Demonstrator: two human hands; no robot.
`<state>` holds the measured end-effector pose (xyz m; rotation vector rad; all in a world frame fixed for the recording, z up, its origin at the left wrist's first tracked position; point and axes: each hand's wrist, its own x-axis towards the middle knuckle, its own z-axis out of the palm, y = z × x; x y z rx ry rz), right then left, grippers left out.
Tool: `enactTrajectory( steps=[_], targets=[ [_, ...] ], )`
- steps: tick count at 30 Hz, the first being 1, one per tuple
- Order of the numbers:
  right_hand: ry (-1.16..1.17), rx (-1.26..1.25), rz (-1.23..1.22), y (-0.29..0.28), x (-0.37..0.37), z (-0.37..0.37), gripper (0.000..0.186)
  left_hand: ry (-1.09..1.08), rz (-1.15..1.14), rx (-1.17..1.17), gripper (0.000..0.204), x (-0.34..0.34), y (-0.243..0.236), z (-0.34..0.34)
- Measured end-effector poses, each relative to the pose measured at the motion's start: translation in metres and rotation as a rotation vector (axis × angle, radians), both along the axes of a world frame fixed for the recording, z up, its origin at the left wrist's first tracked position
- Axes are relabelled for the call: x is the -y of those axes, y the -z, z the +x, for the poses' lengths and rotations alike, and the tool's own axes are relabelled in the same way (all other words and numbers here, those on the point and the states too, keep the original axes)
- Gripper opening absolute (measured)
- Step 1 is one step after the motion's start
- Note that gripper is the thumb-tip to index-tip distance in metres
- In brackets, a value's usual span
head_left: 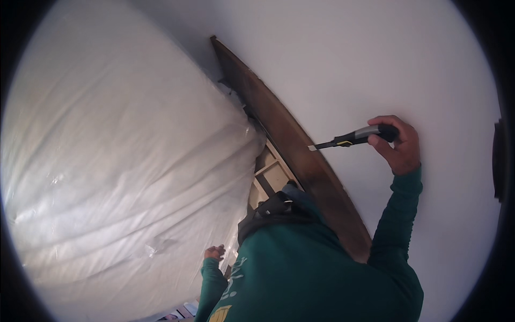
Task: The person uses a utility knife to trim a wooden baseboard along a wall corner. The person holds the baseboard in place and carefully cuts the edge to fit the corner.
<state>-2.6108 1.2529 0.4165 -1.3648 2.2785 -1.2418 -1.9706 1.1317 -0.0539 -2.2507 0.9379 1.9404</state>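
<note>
Pale wall [445, 70] fills the right side of the frame, smooth and greyish white, and across from it a big cloudy plastic sheet [123, 155] takes over the whole left side, all creases and small shiny spots. Between the two we have a dark brown board [298, 150], long and curved in this wide view, slanting from the upper middle of the frame down toward the lower right, one long edge along the wall.

And here's the action, right of centre: the right hand [398, 145] has a cutter [357, 137] pinched by its black and grey handle, thumb on the near side, fingers wrapped over the far side. A touch of yellow shows on the tool, and its light tip points left, right at the board's wall-side edge; whether it touches, I can't tell.

Down at lower centre-left, the left hand [215, 252] holds low in front of the plastic sheet, small in view, fingers looking partly bent; I can't tell whether it grips anything.

Both arms wear green sleeves [397, 214], matching the green shirt [300, 268] that fills the bottom middle. Just above it sits a black waist pouch [276, 208], and beyond that, in the gap beside the board, pale wooden slats [266, 167] cross. Far right, at the rim, a dark object [499, 161] peeks in.
</note>
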Motion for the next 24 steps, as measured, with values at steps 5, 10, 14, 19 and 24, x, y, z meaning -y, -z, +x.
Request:
enactTrajectory(
  steps=[5,10,14,19,24],
  targets=[
    [0.028,0.045,-0.021,0.009,-0.009,-0.002,0.027,0.238,-0.078,0.112,0.040,-0.049,-0.020,-0.009],
    [0.060,0.144,-0.053,0.014,-0.010,-0.001,0.031,0.289,-0.244,0.152,0.052,-0.068,-0.012,-0.013],
    [0.128,0.120,-0.084,0.015,-0.009,0.006,0.031,0.140,-0.292,0.149,0.047,-0.056,0.006,-0.012],
    [0.308,-0.372,-0.358,0.009,0.009,0.031,0.032,0.112,-0.537,-0.011,0.032,0.024,-0.025,-0.052],
    [0.086,-0.577,-0.862,-0.011,0.024,-0.001,0.038,0.414,-0.617,-0.050,0.032,0.129,-0.086,-0.151]
  ],
)
